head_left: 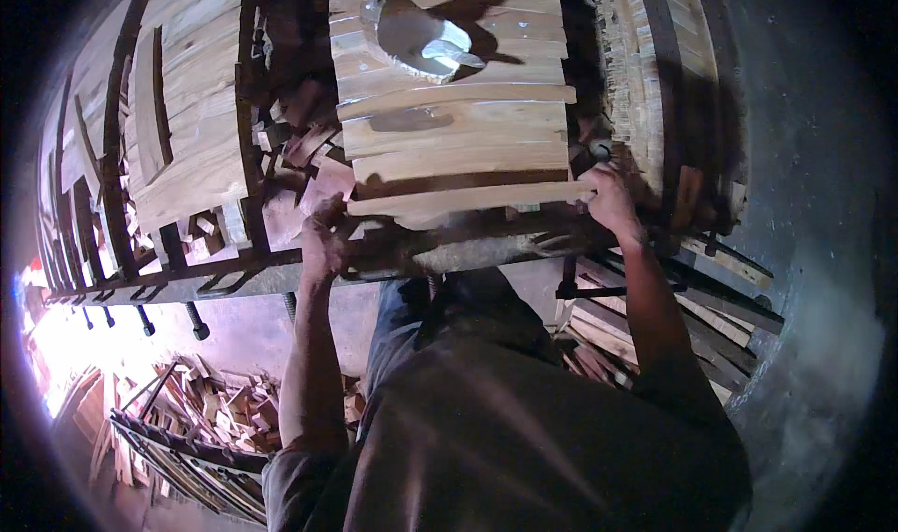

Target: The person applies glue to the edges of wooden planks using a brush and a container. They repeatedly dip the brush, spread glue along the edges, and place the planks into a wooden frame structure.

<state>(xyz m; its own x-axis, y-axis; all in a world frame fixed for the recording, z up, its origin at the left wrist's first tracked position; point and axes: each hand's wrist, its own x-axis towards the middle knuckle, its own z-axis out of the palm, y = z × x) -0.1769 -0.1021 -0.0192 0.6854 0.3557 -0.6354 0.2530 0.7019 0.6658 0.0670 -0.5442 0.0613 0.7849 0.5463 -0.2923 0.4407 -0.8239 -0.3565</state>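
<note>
A long, narrow wooden strip (468, 198) runs crosswise at the near edge of a panel of boards (449, 139) laid side by side, with a dark gap between them. My left hand (323, 237) is closed at the strip's left end; its fingers are partly in shadow. At the other end, my right hand (613, 203) grips the strip between thumb and fingers. Farther up the panel sits a cut-open container (398, 32) with a whitish, flat piece (453, 50) in it, throwing a dark shadow to its right.
A metal rail (449, 254) with hanging bolts (195, 322) crosses in front of me. Another board panel (192, 93) lies left, and stacked wood (641, 83) right. Wood offcuts (238, 410) fill a rack at lower left. More planks (608, 331) lie below right.
</note>
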